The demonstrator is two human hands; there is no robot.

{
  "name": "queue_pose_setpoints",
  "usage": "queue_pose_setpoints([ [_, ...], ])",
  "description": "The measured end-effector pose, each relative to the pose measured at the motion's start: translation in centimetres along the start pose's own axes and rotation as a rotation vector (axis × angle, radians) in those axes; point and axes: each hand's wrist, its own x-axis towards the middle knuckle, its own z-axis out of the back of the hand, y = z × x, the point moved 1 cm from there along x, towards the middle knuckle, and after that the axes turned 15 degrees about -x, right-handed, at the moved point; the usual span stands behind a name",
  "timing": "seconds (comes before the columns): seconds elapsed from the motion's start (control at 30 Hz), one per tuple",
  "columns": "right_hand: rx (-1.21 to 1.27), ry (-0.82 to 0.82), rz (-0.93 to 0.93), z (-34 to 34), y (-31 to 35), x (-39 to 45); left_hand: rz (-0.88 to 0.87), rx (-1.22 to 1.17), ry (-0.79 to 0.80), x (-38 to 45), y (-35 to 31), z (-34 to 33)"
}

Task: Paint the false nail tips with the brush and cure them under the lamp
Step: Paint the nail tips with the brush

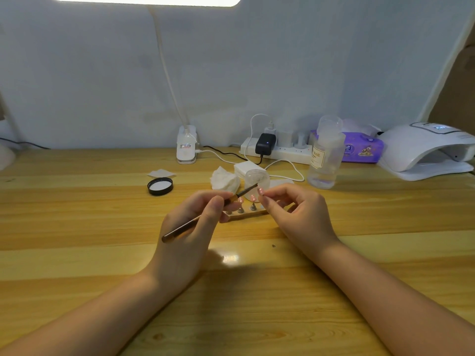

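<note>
Brush (205,217): slim, stiff, light; the left hand (187,232) pinches it near the ferrule like a pen, bristles aimed at the lifted tip.

Nail tip (260,191): pink, on a small stand, pinched between the thumb and fingers of the right hand (295,214), just above the holder. Likely featherlight, thin and springy, with a wet coat that would smear; best held by the stand, not the painted face.

Holder (253,211): wooden strip on the table (231,291), carrying more tips (253,199) on pegs, partly hidden by both hands.

Lamp (424,150): white, at far right, well apart, mouth facing the table.

Between the hands and the lamp: bottle (325,160), easily knocked. Behind the holder: jar (257,179), crumpled wipe (225,179), black lid (160,186), power strip (277,149), cables.
</note>
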Motion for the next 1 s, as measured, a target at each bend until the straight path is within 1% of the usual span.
queue_pose_setpoints([
  [0.23,-0.026,0.003,0.013,0.1,0.02,0.05,0.051,-0.002,0.045,-0.15,0.02,-0.06],
  [0.43,-0.026,-0.006,0.019,0.05,0.02,0.05,0.002,-0.043,0.024,-0.32,-0.15,-0.23],
  [0.67,-0.045,-0.016,0.025,0.06,0.06,0.06,0.015,0.071,0.084,-0.23,-0.19,-0.1],
  [0.73,-0.056,-0.029,0.022,0.05,0.0,0.1,0.05,0.096,0.092,-0.43,-0.23,0.01],
  [0.9,-0.057,-0.043,0.012,0.06,-0.06,0.11,0.08,0.19,0.083,-0.63,0.06,0.32],
  [1.0,-0.067,-0.03,0.011,0.01,-0.08,0.12,0.093,0.163,0.064,-0.52,0.02,0.26],
])
